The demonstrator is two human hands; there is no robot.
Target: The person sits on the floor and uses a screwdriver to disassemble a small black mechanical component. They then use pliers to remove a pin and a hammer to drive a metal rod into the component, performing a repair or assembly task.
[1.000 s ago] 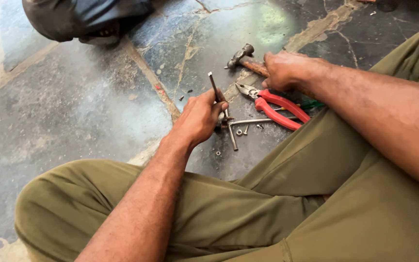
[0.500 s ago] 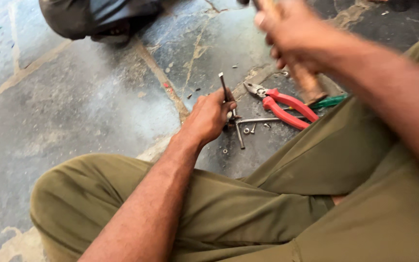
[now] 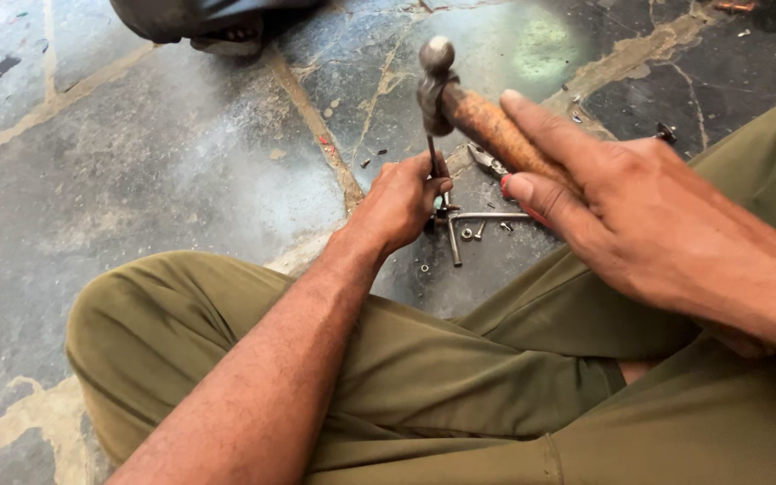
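Observation:
My left hand (image 3: pixel 403 199) grips a thin metal rod (image 3: pixel 432 154) and holds it upright on the stone floor. My right hand (image 3: pixel 621 211) holds a hammer by its worn wooden handle (image 3: pixel 496 133). The steel hammer head (image 3: pixel 434 83) hovers right above the top of the rod. By the left hand's fingers, metal rods (image 3: pixel 473 218) lie crossed on the floor with small nuts (image 3: pixel 466 233) around them. Pliers (image 3: pixel 489 160) are mostly hidden behind the hammer handle.
I sit cross-legged in olive trousers (image 3: pixel 460 377) on a cracked dark stone floor (image 3: pixel 163 162). Another person's foot in a sandal (image 3: pixel 226 34) rests at the top edge. Small bits of debris (image 3: pixel 370 157) dot the floor near the crack.
My right hand picked the hammer up off the floor, raised it high, and has now brought its head down to just above the rod. The left hand kept the rod upright.

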